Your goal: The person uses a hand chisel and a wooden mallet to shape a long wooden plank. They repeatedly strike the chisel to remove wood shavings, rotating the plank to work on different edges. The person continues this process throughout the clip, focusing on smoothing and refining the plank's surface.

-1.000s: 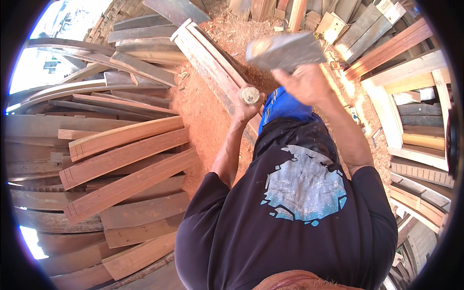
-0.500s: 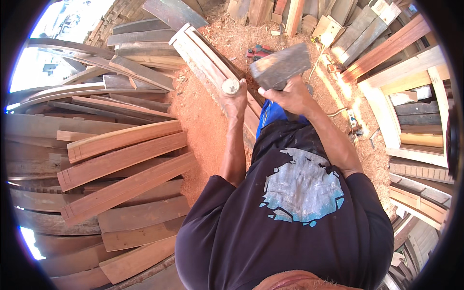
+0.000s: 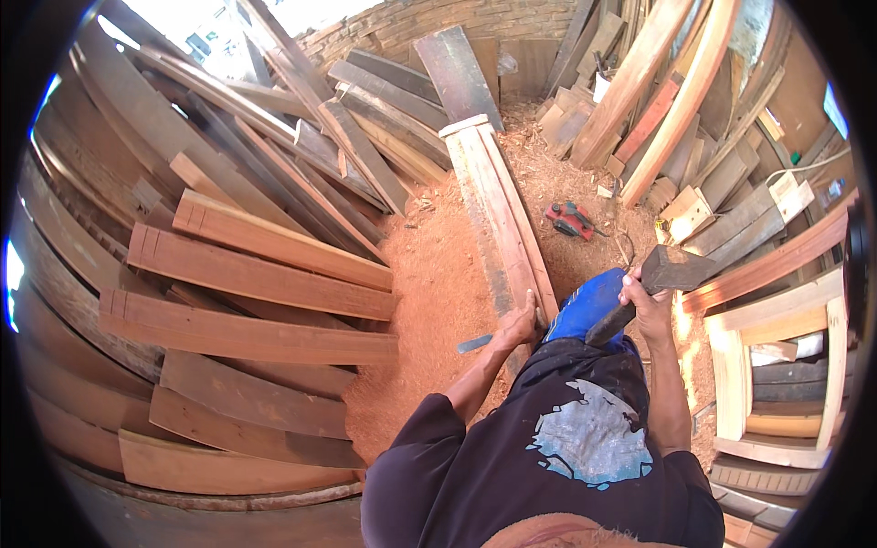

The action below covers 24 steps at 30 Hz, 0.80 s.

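My right hand (image 3: 647, 309) is closed around the dark handle of a mallet (image 3: 676, 269). Its blocky, worn wooden head points up and to the right, over my blue-clad knee. My left hand (image 3: 519, 324) rests at the near end of a long, pale wooden beam (image 3: 493, 201), with a finger laid along the wood. A flat grey chisel blade (image 3: 474, 344) sticks out to the left from beneath that hand; the chisel's handle is hidden by the hand and wrist.
Reddish planks (image 3: 265, 279) lie stacked on the left. A red-and-black power tool (image 3: 569, 220) sits on sawdust right of the beam. Boards (image 3: 639, 82) lean at the back, and a pale wooden frame (image 3: 731, 384) stands at the right. A stone wall (image 3: 365, 41) rises behind.
My view has swung, so the beam appears more upright. The mallet has moved away from the chisel to the right, and my left hand has lowered onto the beam, the chisel now tilted over.
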Motion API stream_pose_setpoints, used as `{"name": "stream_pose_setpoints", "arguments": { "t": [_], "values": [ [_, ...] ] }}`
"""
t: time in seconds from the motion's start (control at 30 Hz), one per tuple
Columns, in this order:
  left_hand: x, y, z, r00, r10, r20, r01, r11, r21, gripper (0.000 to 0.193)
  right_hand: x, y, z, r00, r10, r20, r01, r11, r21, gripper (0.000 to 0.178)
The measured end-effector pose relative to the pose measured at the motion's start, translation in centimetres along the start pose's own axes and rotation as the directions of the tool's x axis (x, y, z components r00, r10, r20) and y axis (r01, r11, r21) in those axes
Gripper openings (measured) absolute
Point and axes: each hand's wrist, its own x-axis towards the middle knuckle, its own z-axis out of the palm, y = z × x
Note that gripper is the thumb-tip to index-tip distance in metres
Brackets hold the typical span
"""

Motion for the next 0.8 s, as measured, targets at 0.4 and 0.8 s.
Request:
{"name": "stream_pose_setpoints", "arguments": {
  "t": [0.4,0.8],
  "values": [
    [1.1,0.0,-0.3,0.995,0.097,-0.022,-0.096,0.993,0.069,0.085,1.3,-0.2,3.9,0.993,0.063,0.1,-0.051,0.992,-0.119,0.017],
    [2.3,3.5,-0.8,0.993,0.025,0.112,-0.044,0.984,0.174,0.105,3.6,1.5,-4.0,0.968,0.155,0.197,-0.082,0.939,-0.335,0.02]
  ]
}}
